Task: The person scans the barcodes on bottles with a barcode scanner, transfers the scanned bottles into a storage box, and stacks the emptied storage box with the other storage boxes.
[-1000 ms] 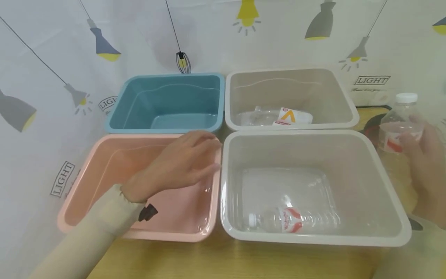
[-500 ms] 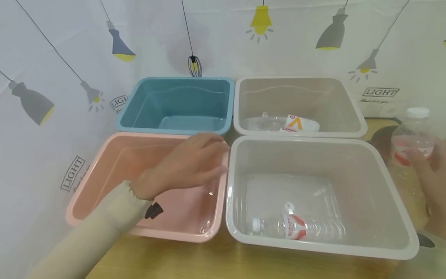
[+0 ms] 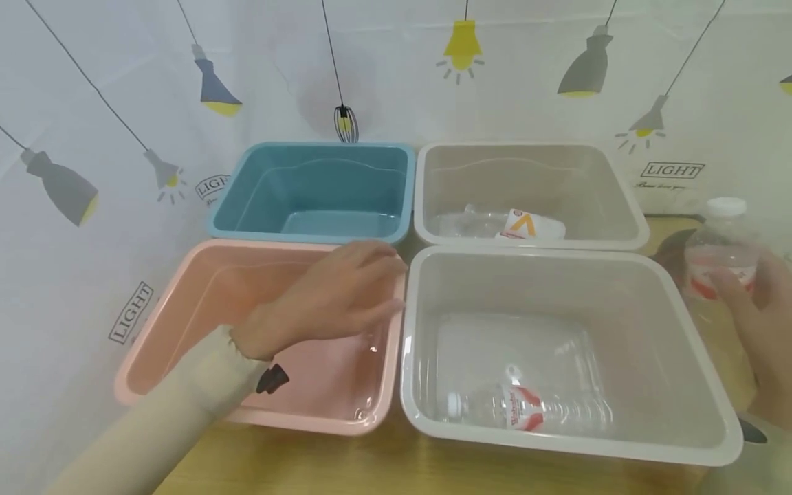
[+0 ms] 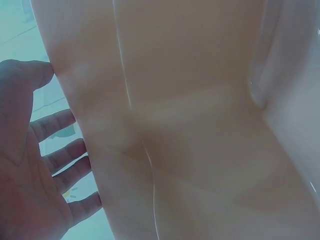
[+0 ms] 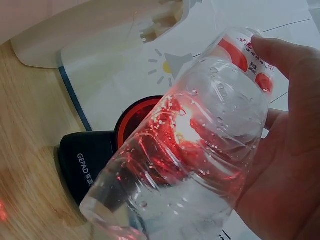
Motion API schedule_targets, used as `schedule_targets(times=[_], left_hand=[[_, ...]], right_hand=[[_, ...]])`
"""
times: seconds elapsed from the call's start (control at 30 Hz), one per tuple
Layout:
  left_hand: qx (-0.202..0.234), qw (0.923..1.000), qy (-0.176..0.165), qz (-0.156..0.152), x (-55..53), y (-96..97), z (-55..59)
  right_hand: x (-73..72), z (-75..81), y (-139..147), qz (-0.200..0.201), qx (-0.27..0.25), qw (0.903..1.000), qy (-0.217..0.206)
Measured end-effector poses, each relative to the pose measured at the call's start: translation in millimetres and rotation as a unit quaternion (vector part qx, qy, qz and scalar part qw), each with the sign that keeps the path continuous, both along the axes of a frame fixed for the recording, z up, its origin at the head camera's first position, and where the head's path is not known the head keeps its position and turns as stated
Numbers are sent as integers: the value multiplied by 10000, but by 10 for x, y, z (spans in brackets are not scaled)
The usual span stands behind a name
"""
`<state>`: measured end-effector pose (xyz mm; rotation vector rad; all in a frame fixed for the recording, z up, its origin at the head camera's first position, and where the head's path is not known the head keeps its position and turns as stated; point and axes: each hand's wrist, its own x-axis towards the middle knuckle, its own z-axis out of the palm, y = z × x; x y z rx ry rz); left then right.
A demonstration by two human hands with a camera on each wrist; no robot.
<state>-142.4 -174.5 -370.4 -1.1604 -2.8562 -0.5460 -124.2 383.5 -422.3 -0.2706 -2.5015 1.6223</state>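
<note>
My right hand (image 3: 764,323) grips a clear plastic bottle (image 3: 720,251) with a white cap and a red-and-white label. In the right wrist view this bottle (image 5: 200,115) tilts in front of a black scanner (image 5: 87,165), and red light shines through it. My left hand (image 3: 328,295) rests at the right rim of the pink basin (image 3: 207,295), fingers extended. In the left wrist view the fingertips (image 4: 90,200) meet the basin's edge. Another clear bottle (image 3: 526,409) lies on its side inside the front white basin (image 3: 569,256).
A blue basin (image 3: 309,182) stands at the back left. Beside it, a beige basin (image 3: 619,185) contains clear plastic and an item with a white label (image 3: 535,225). The basins stand close together on a wooden table (image 3: 346,464), before a lamp-printed backdrop (image 3: 396,82).
The head view has shifted a little. My right hand has moved the bottle slightly near the scanner, still gripping it. The left hand stays at the pink rim.
</note>
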Motion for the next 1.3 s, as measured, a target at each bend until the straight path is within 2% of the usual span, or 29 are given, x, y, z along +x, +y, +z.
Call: schedule_targets(times=[0.1, 0.27, 0.37, 0.57, 0.63, 0.7, 0.8, 0.97, 1.17, 1.3], left_hand=[[-15, 10000, -60, 21, -12, 9, -1], [-54, 10000, -61, 6, -39, 20, 6], [-64, 10000, -50, -8, -44, 22, 17], [0, 9999, 103, -8, -46, 14, 24], [20, 9999, 145, -3, -45, 9, 23], [23, 9999, 156, -10, -43, 6, 25], [2, 9999, 163, 0, -37, -2, 31], [20, 9998, 174, 39, -26, -11, 47], [84, 9998, 191, 20, -19, -8, 47], [52, 9998, 202, 38, -24, -9, 43]], right_hand=[[-10, -4, -8, -106, 627, 9980, -6], [-78, -65, -32, -143, 662, 9958, 610], [-98, -93, -19, -219, 624, 9949, 758], [-64, -76, 75, -453, 471, 9976, 221], [-54, -61, 79, -510, 227, 9984, 109], [-58, -49, 58, -576, 191, 9981, 128], [-50, -8, 44, -537, -105, 9985, -28], [-62, 48, 19, -458, -98, 9988, -170], [-117, 51, -2, -720, 497, 9962, 48], [-129, 53, 18, -925, 821, 9922, -134]])
